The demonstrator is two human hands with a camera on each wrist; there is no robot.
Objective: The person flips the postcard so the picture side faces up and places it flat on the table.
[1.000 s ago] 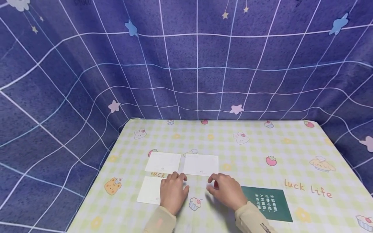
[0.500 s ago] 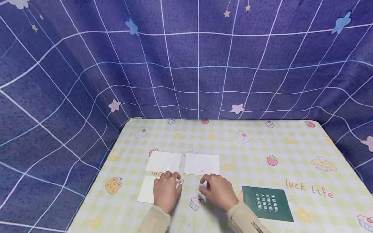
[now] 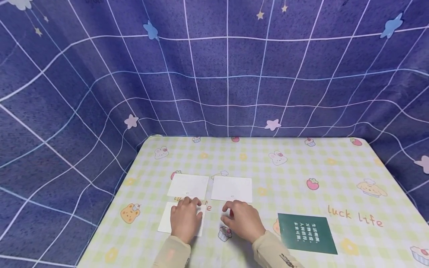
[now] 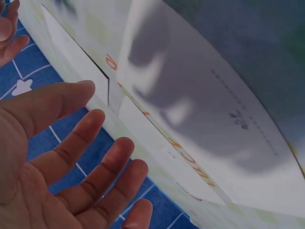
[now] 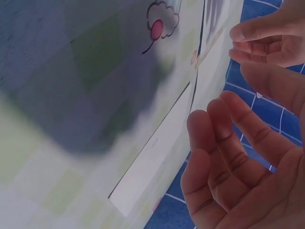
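Note:
My left hand (image 3: pixel 186 219) hovers above the near white card (image 3: pixel 164 221) and covers part of it in the head view. In the left wrist view its fingers are spread and relaxed, with nothing held, and its shadow falls on that card (image 4: pixel 200 109). My right hand (image 3: pixel 243 221) is to the right of it, over the tablecloth by a printed cupcake. Its fingers (image 5: pixel 238 138) bend loosely around nothing in the right wrist view. Two more white cards lie flat beyond the hands, one on the left (image 3: pixel 188 186) and one on the right (image 3: pixel 232 188).
A dark green card (image 3: pixel 307 233) with white writing lies to the right of my right hand. The table wears a green checked tablecloth (image 3: pixel 348 167) with printed cartoons. Blue curtains (image 3: pixel 207 89) with a line grid rise behind the table and along its sides.
Both hands have shifted left, the left one further over the near white card. The right hand has moved away from the green card, which now shows whole. The cards lie as before.

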